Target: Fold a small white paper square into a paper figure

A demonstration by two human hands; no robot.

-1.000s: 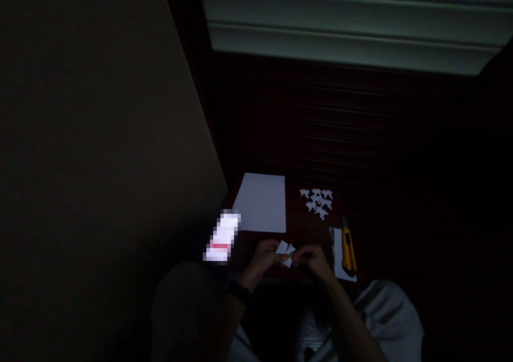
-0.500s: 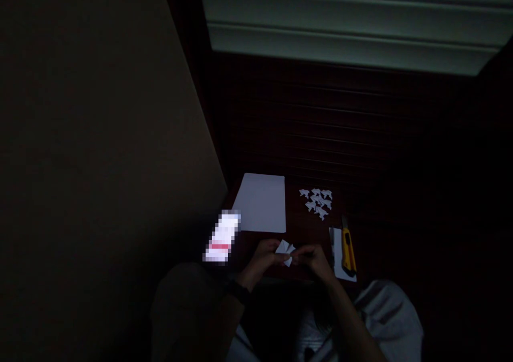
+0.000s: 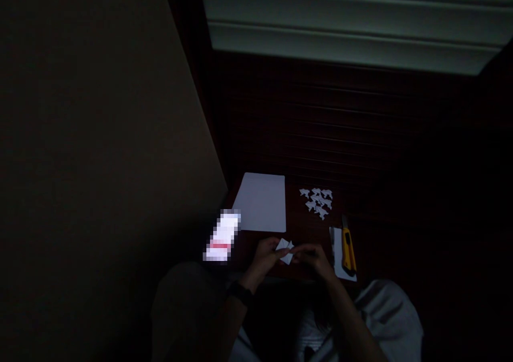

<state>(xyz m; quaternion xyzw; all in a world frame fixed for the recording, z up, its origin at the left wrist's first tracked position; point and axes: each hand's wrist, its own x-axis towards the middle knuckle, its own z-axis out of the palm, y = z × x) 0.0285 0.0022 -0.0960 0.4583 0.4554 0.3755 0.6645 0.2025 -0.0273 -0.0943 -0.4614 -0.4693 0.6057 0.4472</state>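
Note:
A small piece of folded white paper (image 3: 284, 247) is held between my two hands, over the near edge of the dark table. My left hand (image 3: 265, 256) grips its left side, the thumb lying across the front. On the right side, my right hand (image 3: 313, 257) pinches the paper's edge with thumb and fingertips. The paper looks roughly diamond-shaped, with creases and a small flap standing at its right. Several small folded paper figures (image 3: 318, 200) lie in a cluster beyond my right hand.
A stack of white paper (image 3: 262, 201) lies at the table's back left. Left of my hands glows a blurred phone screen (image 3: 222, 236). A yellow box cutter (image 3: 348, 252) rests on smaller white sheets (image 3: 339, 268) at the right. Walls stand left and behind.
The folded paper has turned slightly, and its flaps sit flatter. My right fingers have shifted a little along its right edge. Everything else stays in place.

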